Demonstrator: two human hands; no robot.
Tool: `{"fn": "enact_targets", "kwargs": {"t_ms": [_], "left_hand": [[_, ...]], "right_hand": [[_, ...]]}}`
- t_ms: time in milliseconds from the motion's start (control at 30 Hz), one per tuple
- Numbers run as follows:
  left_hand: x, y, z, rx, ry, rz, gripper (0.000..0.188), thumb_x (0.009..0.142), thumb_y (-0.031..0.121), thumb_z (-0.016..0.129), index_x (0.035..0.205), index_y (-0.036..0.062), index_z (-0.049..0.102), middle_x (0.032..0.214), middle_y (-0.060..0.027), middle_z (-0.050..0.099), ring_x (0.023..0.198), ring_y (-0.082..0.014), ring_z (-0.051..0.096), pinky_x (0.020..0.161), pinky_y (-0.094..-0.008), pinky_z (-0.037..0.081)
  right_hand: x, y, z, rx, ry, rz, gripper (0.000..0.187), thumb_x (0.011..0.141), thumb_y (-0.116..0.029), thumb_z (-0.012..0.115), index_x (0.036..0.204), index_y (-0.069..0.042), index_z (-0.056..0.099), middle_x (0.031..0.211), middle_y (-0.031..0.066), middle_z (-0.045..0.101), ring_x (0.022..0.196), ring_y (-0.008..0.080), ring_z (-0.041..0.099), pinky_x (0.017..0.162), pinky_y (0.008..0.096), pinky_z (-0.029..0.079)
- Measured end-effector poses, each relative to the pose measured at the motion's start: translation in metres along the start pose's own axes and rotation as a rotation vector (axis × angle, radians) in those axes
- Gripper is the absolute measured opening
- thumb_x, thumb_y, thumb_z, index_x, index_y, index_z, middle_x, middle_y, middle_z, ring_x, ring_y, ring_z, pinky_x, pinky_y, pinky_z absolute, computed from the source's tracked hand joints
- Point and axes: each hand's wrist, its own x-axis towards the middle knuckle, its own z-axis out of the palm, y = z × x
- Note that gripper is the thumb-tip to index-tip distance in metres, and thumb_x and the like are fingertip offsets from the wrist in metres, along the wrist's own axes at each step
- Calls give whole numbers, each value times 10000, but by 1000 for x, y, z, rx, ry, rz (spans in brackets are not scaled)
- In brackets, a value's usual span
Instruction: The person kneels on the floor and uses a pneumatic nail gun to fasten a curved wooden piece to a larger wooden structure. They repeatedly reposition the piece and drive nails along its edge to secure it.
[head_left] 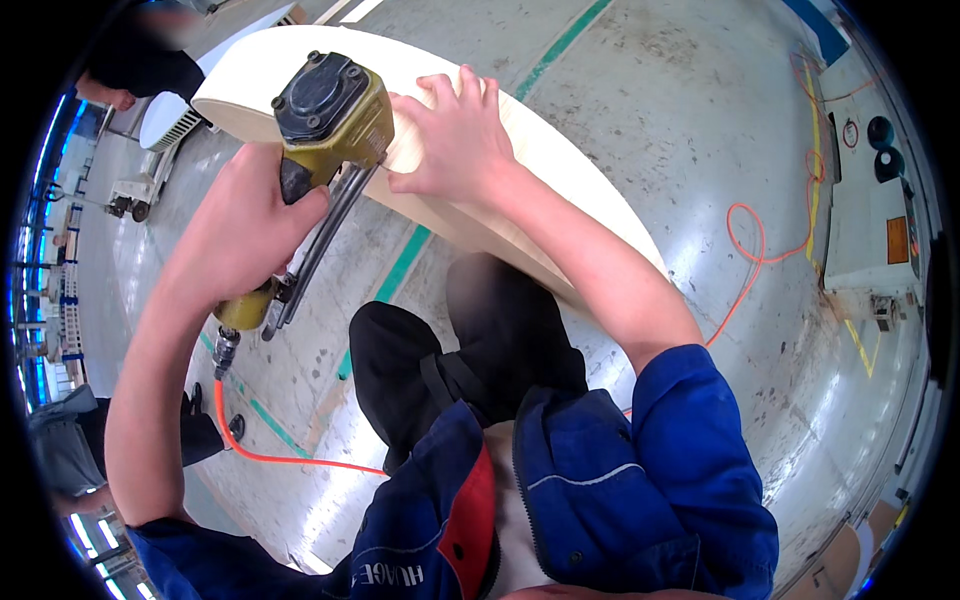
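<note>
My left hand (250,215) is wrapped round the handle of a yellow and black pneumatic nail gun (335,105). The tool's head rests at the near edge of a large, pale, curved wooden piece (565,180), and its long dark magazine slants down toward me. An orange air hose (290,459) joins the fitting at the bottom of the handle. My right hand (455,140) lies on the wood's upper face just right of the tool, fingers spread, thumb near the edge. Whether the nose touches the wood is hidden.
Below the wood are my knees (470,340) in black trousers. More orange hose (750,255) loops over the grey floor toward a pale machine cabinet (870,220) at right. One person (150,60) stands at far left, another (75,440) at lower left, near a wheeled stand (130,200).
</note>
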Motion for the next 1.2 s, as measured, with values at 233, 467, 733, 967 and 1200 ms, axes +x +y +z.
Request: {"fn": "enact_targets", "kwargs": {"t_ms": [233, 467, 733, 967, 1200], "left_hand": [[-21, -9, -4, -141, 114, -61, 265, 936, 170, 700, 964, -79, 615, 617, -78, 588, 487, -141, 587, 494, -346, 474], [-73, -37, 1, -285, 173, -96, 262, 964, 156, 703, 824, -24, 575, 595, -27, 574, 478, -101, 551, 473, -299, 445], [-86, -53, 18, -242, 51, -177, 274, 981, 191, 718, 947, -14, 539, 648, -21, 570, 511, -95, 551, 483, -286, 443], [-62, -13, 33, -253, -84, -37, 277, 980, 170, 718, 979, -45, 544, 600, -19, 558, 503, -102, 556, 492, -304, 456], [-35, 17, 50, -81, -68, 73, 339, 860, 164, 729, 891, -152, 610, 705, -271, 602, 671, -345, 643, 681, -459, 503]], "right_hand": [[-4, 5, 3, -33, 74, -37, 989, 685, -691, 788, 1546, -277, 532, 1559, 198, 454, 1476, 556, 297, 1206, 707, 176], [-17, 25, 7, 302, 200, -185, 751, 856, -596, 767, 1458, -169, 628, 1560, 178, 529, 1513, 452, 382, 1268, 579, 276], [-125, 46, -2, 390, 172, -315, 438, 839, -222, 814, 1249, -81, 749, 1304, 132, 717, 1346, 346, 608, 1209, 472, 436], [-128, 40, 2, 304, 323, -381, 316, 818, -80, 807, 1133, -92, 790, 1154, 53, 748, 1130, 274, 694, 1006, 415, 534], [-124, 38, 9, 301, 444, -400, 254, 767, -11, 812, 1015, -49, 774, 1026, 58, 741, 1028, 285, 706, 898, 397, 571]]}}
